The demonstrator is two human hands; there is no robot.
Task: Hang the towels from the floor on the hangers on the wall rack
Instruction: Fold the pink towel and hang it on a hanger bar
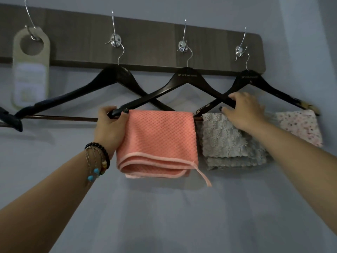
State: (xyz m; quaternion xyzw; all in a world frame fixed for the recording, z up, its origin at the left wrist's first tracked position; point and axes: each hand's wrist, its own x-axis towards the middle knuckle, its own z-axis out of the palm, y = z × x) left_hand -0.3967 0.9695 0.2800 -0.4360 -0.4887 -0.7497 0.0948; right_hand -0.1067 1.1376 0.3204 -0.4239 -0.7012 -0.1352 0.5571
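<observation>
1. Rack (145, 37) of dark wood runs along the wall, with metal hooks; a pale door tag (31, 70) hangs from the leftmost hook.
2. Hangers hang from three hooks, their arms crossing: the left hanger (116, 75), the middle hanger (187, 77) and the right hanger (249, 77). Part of a fourth shows at the far left edge.
3. Towels: the pink towel (158, 139) is folded over the middle hanger's bar, the grey towel (224, 137) and the floral towel (300, 126) hang further right. Three towels look hung; the left hanger's bar is bare, and the floor is out of view, so I cannot tell whether more remain.
4. Left hand (109, 128), with bead bracelets (98, 159) at the wrist, grips the middle hanger's left tip, fingers curled round it, thumb touching the pink towel's top corner.
5. Right hand (244, 112) rests on the crossing hanger arms just above the grey towel, fingers loosely bent over the wood, thumb touching that towel. It seems to be steadying or straightening.
</observation>
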